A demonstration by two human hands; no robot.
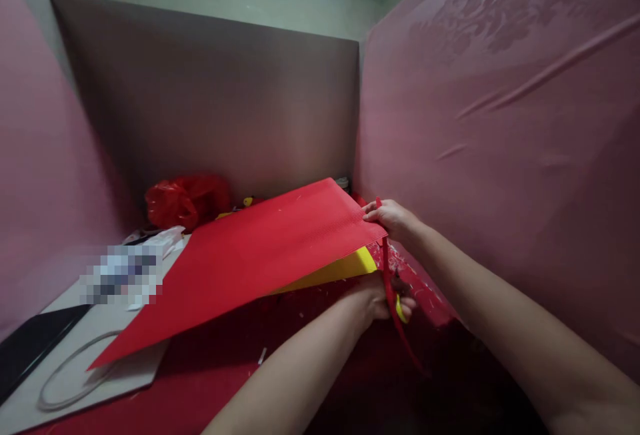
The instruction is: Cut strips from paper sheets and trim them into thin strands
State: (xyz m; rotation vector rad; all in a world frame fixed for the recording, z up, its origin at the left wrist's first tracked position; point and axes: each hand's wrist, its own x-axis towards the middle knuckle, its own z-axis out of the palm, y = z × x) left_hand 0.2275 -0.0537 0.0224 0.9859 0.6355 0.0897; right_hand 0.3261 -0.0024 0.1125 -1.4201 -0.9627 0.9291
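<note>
A large red corrugated sheet slants across the middle of the view, raised off the table. My right hand is closed on its right edge, fingers pinching the ridged corner. From that corner a narrow red strip hangs down in front of my left hand. Below the sheet, my left hand is closed around scissors with a yellow handle; their blades are hidden. A yellow sheet shows beneath the red one, just above my left wrist.
Small paper scraps litter the red tabletop. On the left lie a white board, a grey cable loop and a black flat object. A red plastic bag sits at the back. Pink-covered walls stand close on both sides.
</note>
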